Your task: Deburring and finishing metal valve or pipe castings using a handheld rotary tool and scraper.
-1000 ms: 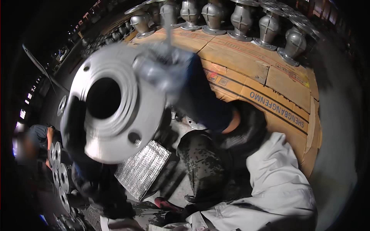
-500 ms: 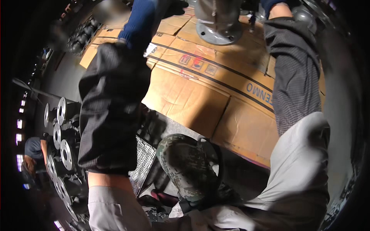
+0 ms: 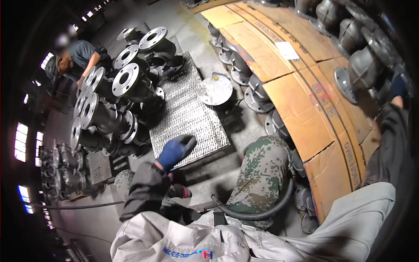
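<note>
My left hand (image 3: 177,150), in a blue glove with dark fingertips, hovers at the near edge of a patterned metal plate (image 3: 187,118). Its fingers are loosely bent and partly apart, with nothing visible in them. At the far right rim is my right hand (image 3: 399,83), also blue-gloved, close beside a dark cast flanged valve body (image 3: 364,65) on the cardboard (image 3: 301,96). Shadow and the picture's edge hide its fingers, so its grip cannot be made out. Beyond the plate's right edge stands a round, pale metal disc (image 3: 215,90) on a dark base.
Several dark valve bodies with shiny flanges (image 3: 125,80) crowd the plate's left side. A person (image 3: 80,56) bends behind them. More castings (image 3: 257,94) stand along the cardboard's left edge. A corrugated hose (image 3: 262,215) curves around my camouflage-clad leg. Further castings (image 3: 65,170) stand at far left.
My view has swung left. My left hand has come back from the cardboard to above the metal plate, while my right arm stays stretched out over the cardboard side.
</note>
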A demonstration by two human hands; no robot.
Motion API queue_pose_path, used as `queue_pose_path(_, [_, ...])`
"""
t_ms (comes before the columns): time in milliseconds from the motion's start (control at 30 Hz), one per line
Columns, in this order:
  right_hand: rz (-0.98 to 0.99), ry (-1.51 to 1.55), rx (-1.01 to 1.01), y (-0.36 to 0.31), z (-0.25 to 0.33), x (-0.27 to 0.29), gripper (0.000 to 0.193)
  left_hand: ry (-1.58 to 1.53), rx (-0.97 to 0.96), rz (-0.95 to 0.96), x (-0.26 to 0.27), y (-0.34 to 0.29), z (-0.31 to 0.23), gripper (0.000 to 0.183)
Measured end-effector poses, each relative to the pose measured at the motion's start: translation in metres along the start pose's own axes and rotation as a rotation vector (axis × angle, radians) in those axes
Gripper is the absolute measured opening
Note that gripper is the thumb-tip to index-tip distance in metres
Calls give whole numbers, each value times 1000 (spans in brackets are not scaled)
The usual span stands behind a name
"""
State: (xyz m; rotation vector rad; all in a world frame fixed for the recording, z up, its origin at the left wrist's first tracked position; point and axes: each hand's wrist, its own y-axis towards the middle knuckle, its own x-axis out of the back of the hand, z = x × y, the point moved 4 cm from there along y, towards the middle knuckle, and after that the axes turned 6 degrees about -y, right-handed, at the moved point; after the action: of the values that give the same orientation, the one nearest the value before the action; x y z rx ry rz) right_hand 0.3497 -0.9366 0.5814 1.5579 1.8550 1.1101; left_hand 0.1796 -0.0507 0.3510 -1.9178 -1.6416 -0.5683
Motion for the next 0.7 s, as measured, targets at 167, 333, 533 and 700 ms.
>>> queue_pose_path(167, [730, 729, -189, -88, 62, 119, 46, -86, 282, -20, 30, -66, 71, 35])
queue_pose_path(333, [722, 1925, -637, -97, 88, 356, 40, -46, 277, -17, 56, -75, 84, 43])
queue_pose_path(533, [688, 2222, -92, -47, 88, 609, 38, -97, 124, -182, 94, -62, 74, 35])
queue_pose_path(700, [1188, 2424, 465, -81, 146, 721, 44, -22, -46, -520, 154, -28, 67, 40])
